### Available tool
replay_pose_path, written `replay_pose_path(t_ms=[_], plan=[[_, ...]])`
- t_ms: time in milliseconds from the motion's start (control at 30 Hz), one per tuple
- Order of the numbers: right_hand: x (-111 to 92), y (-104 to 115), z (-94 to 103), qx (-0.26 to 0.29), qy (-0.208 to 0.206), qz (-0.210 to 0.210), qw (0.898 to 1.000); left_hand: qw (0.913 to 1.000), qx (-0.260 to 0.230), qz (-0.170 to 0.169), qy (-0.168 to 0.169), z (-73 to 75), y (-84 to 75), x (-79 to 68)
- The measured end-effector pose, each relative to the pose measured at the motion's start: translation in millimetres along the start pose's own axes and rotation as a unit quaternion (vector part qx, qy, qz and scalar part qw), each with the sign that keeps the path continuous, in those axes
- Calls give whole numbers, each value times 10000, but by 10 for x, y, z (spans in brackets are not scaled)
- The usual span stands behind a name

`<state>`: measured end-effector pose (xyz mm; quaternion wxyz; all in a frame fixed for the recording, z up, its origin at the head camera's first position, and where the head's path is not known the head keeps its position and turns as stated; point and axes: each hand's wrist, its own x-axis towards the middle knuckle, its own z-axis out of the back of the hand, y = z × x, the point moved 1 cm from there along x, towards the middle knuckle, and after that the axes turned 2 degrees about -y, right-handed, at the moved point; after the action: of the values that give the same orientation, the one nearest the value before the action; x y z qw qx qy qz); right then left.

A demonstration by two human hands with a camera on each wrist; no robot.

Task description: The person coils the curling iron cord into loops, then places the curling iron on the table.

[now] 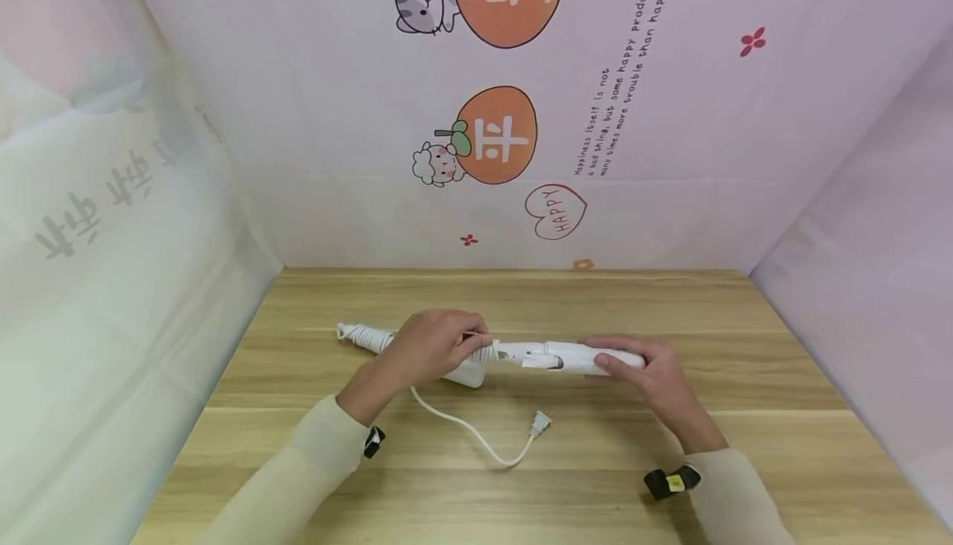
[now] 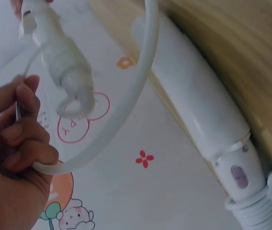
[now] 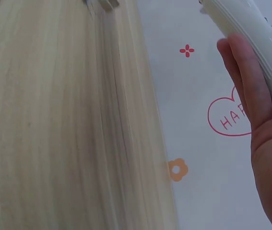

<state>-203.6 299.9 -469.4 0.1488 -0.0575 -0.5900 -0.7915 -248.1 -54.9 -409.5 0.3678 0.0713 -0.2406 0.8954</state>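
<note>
My right hand (image 1: 658, 375) grips a white handheld appliance (image 1: 577, 357) by its smooth, rounded end, holding it level. White cord is coiled around its other end. There my left hand (image 1: 432, 346) pinches the white power cord (image 2: 109, 132), fingers curled, and a loop of it swings wide in the left wrist view. The cord's two-pin plug (image 1: 540, 423) lies toward the front in the head view. A second white appliance (image 2: 198, 96), with a purplish switch and its own coiled cord (image 2: 255, 211), lies on the table, partly hidden behind my left hand in the head view.
The wood-grain table (image 1: 357, 479) meets a printed cloth backdrop (image 1: 357, 156) along its far edge. Similar pale cloth walls stand on the left (image 1: 112, 297) and right (image 1: 871, 264). A black strap (image 1: 666, 483) sits at my right wrist.
</note>
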Motion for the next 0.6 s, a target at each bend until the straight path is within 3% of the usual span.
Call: replay_pose_path(t_ms=[100, 233, 367, 600], plan=[[-32, -8, 24, 56, 223, 16, 9997, 9994, -240, -161, 203, 49, 44, 24], [-40, -47, 35, 867, 640, 104, 9941, 9919, -1137, -230, 513, 78, 110, 43], [-42, -83, 42, 1629, 999, 260, 9812, 9701, -2302, -161, 749, 69, 156, 50], [-65, -80, 38, 2400, 1039, 292, 9647, 9372, -3408, -86, 738, -52, 182, 85]])
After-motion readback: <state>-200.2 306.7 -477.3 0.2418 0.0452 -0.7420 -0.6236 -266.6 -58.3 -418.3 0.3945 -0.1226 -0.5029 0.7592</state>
